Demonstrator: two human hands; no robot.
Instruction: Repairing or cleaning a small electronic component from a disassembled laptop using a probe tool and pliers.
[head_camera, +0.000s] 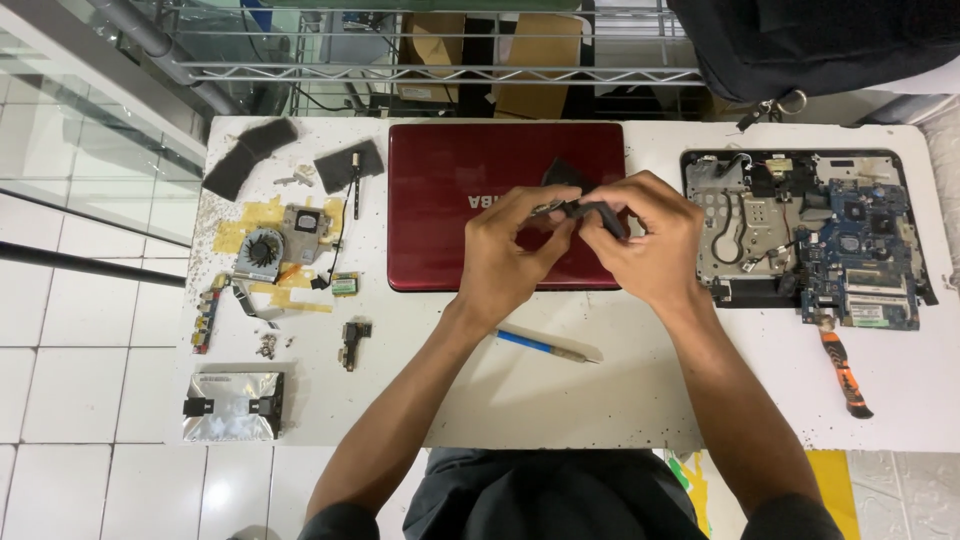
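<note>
Together, left hand and right hand pinching small black part.

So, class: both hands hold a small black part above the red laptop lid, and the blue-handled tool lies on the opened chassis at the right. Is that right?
Not quite. The head view shows the blue-handled tool lying on the white table, near the wrists, not on the chassis. The rest stands: left hand and right hand hold the black part above the red lid.

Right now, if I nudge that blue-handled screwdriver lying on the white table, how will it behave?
The blue-handled screwdriver looks slim and round, so it would probably roll rather than slide on the smooth white table. It seems light and stiff, easy to pinch. It lies fairly near the front edge, so a hard push might send it off.
</note>
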